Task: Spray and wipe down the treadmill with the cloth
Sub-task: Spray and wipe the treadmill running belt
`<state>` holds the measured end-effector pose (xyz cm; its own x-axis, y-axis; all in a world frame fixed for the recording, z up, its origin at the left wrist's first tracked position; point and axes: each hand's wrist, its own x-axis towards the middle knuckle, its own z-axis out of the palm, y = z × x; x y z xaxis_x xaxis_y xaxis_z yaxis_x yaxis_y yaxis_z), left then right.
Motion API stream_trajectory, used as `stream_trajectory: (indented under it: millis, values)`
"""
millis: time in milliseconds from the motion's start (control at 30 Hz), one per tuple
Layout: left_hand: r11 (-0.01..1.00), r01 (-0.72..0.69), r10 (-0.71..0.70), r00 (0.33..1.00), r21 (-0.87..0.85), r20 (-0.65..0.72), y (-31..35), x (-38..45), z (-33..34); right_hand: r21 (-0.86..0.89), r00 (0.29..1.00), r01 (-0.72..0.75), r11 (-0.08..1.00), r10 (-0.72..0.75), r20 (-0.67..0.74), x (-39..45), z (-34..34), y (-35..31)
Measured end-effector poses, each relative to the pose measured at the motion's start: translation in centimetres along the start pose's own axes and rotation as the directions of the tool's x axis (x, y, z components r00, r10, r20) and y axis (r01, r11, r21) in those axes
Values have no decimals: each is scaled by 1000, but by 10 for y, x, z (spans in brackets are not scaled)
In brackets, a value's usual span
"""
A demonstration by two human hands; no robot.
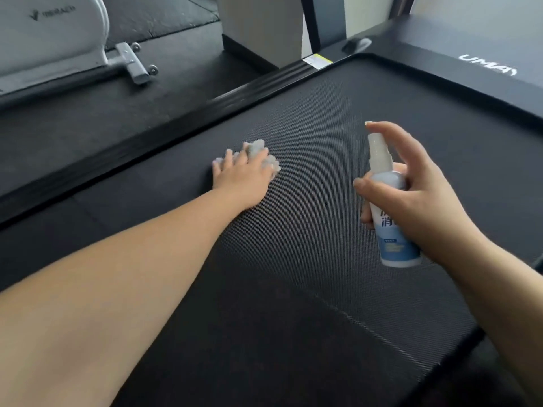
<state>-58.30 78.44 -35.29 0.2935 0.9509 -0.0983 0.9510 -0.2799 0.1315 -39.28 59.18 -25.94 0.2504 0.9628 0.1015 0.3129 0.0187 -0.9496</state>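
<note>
The black treadmill belt (308,274) fills most of the view, textured and dark. My left hand (244,177) lies flat on the belt near its left side rail, pressing a crumpled pale grey cloth (257,146) that shows past the fingertips. My right hand (417,198) holds a small white and blue spray bottle (390,224) upright above the belt's right half. The index finger rests on top of the nozzle. Much of the cloth is hidden under the left hand.
The treadmill's ribbed left side rail (182,113) runs diagonally, with dark rubber floor mats (73,127) beyond it. A white exercise machine (53,33) stands at the far left. The black motor cover (484,66) with white lettering lies at the far right. A pillar (261,27) stands behind.
</note>
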Motion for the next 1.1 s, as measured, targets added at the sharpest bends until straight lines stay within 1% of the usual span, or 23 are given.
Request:
stream_trajectory:
  millis: [33, 67, 100, 167, 233, 267, 300, 333, 367, 433, 467, 500, 567, 633, 667, 700, 733, 800, 867, 900, 967, 1033, 1100]
  values:
    - [991, 134, -134, 991, -8, 3, -17, -1, -1, 6, 1000, 0, 1000, 0, 7, -1, 5, -2]
    - [979, 204, -204, 979, -6, 7, -26, -7, -2, 8, 1000, 1, 1000, -1, 14, -2, 9, -3]
    - [981, 193, -193, 981, 8, 3, -27, -15, -2, 4, 1000, 2, 1000, -2, 21, -2, 14, -5]
    - [1000, -19, 19, 1000, 23, -2, -14, -39, 1, 1, 1000, 6, 1000, -6, 27, -4, 23, -8]
    - [967, -255, 255, 967, -10, 23, -6, -61, 6, 5, 1000, 16, 1000, -16, 26, -6, 29, -11]
    - [950, -312, 312, 950, 0, 23, -14, -64, 7, 7, 1000, 16, 1000, -17, 24, -8, 31, -12]
    - [951, -307, 307, 952, 30, 5, -28, -61, 4, 8, 1000, 12, 1000, -13, 23, -10, 33, -13]
    - [971, -227, 229, 973, 74, -24, -46, -57, 0, 7, 1000, 9, 1000, -9, 25, -12, 34, -14]
    - [993, -80, 84, 996, 87, -44, -64, -53, -3, 4, 1000, 5, 1000, -5, 30, -14, 34, -15]
    - [967, 256, -256, 967, 9, -2, -93, -50, -8, -5, 999, -6, 1000, 6, 35, -19, 35, -15]
    - [940, 340, -339, 940, -14, 24, -95, -54, -7, -13, 999, -11, 1000, 11, 38, -21, 35, -15]
    - [941, 339, -339, 941, -3, 14, -89, -60, -6, -17, 999, -16, 1000, 17, 42, -22, 36, -16]
    - [990, 142, -141, 990, 22, -21, -66, -75, 1, -5, 998, -23, 1000, 23, 53, -24, 39, -17]
    - [993, -116, 116, 993, 7, 0, -52, -91, 5, 0, 998, -19, 1000, 19, 59, -26, 43, -19]
    - [981, -191, 191, 981, 9, 8, -56, -94, 5, -4, 998, -15, 1000, 15, 58, -27, 45, -20]
    - [978, -209, 209, 978, 26, 7, -67, -92, 2, -11, 998, -11, 1000, 12, 58, -28, 47, -21]
    - [985, -162, 163, 986, 52, -18, -84, -87, 0, -19, 998, -8, 1000, 9, 61, -29, 49, -22]
    - [992, 100, -95, 993, 71, -71, -121, -84, -4, -35, 998, -6, 999, 8, 69, -31, 51, -24]
    - [934, 356, -356, 934, -3, -25, -140, -90, -6, -55, 997, -2, 999, 6, 76, -35, 52, -25]
    - [917, 398, -398, 918, -19, 3, -136, -95, -5, -65, 997, 2, 998, 4, 82, -36, 53, -25]
    - [949, 317, -316, 948, 8, -16, -111, -109, 0, -74, 996, 0, 997, 7, 89, -38, 57, -27]
    - [994, 109, -109, 993, -3, -46, -83, -126, 5, -72, 996, -2, 997, 8, 90, -39, 63, -30]
    - [994, -94, 93, 996, -49, -10, -68, -142, 8, -71, 995, 12, 997, -5, 101, -39, 69, -34]
